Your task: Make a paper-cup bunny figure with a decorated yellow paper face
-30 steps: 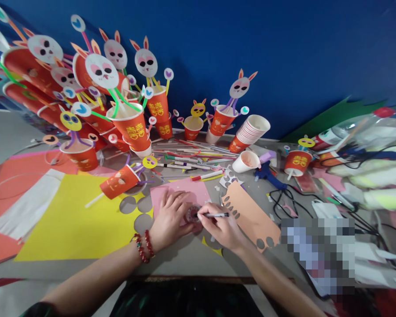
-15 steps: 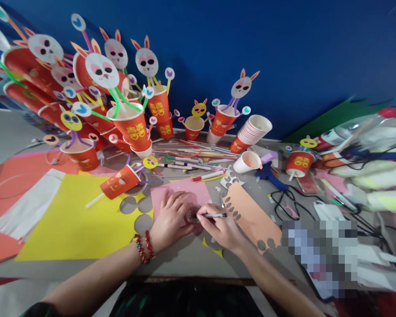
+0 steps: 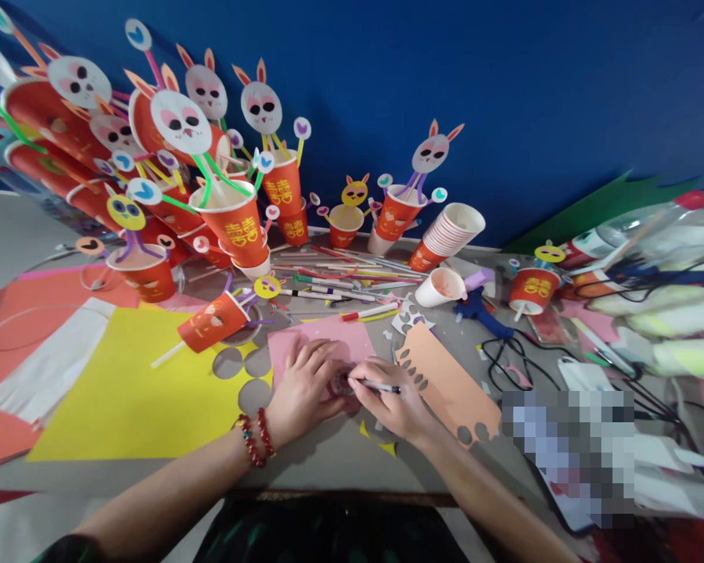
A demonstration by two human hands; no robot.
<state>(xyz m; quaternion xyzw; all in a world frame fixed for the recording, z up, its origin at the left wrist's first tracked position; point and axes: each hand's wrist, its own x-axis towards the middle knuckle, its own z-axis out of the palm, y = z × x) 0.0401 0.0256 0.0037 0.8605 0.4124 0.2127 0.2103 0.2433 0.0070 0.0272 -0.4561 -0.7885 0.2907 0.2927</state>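
My left hand lies palm down, fingers spread, on a sheet of pink paper. Its forefinger and thumb rest around a small dark, round piece on that paper; what it is I cannot make out. My right hand is closed on a pen, the tip touching the edge of the round piece. Just right of this hand is a peach paper strip with oval and round holes. Yellow paper with round cut-outs reaches close to my left wrist.
Red paper cups with rabbit faces crowd the back left. Pens and straws lie beyond the pink sheet. A stack of cups leans at the back. A blue glue gun and its black cable are on the right.
The pen has tilted slightly and its back end has dropped a little, along with small movement of my right hand. My left hand stays in place.
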